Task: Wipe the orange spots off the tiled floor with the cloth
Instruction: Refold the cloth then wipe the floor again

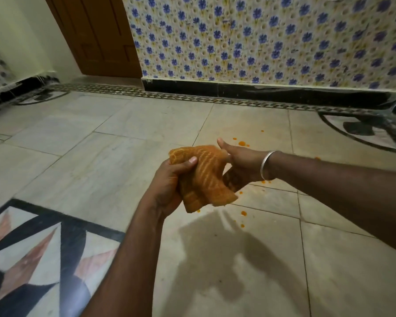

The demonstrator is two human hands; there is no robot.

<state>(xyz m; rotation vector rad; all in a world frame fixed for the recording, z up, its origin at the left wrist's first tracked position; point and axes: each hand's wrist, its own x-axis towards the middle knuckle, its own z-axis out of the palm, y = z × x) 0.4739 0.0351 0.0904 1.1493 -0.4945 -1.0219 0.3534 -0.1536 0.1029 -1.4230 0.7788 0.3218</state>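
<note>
Gripping the orange ribbed cloth (204, 179) from both sides, the person holds it bunched in the air above the tiled floor (101, 156). The left hand (169, 181) wraps round the cloth's left part, fingers curled underneath and the thumb pressed down on top. The right hand (240, 165) pinches the cloth's right edge, its thumb sticking up and its fingers curled beneath the fabric. A silver bangle (266, 165) sits on the right wrist. The cloth's lower end hangs folded between the two forearms, clear of the floor, and the shadow (226, 248) of hands and cloth falls on the pale tiles nearer the camera. The orange spots (241, 143) lie scattered on the floor around the right hand: a few just beyond the thumb, some under the wrist, and more below the cloth's hanging end. A dark star-patterned inlay (32, 248) fills the floor's lower left corner. Along the far side runs a black skirting (261, 92) under a wall of blue-flower tiles (261, 37), beside a brown wooden door (96, 35).
</note>
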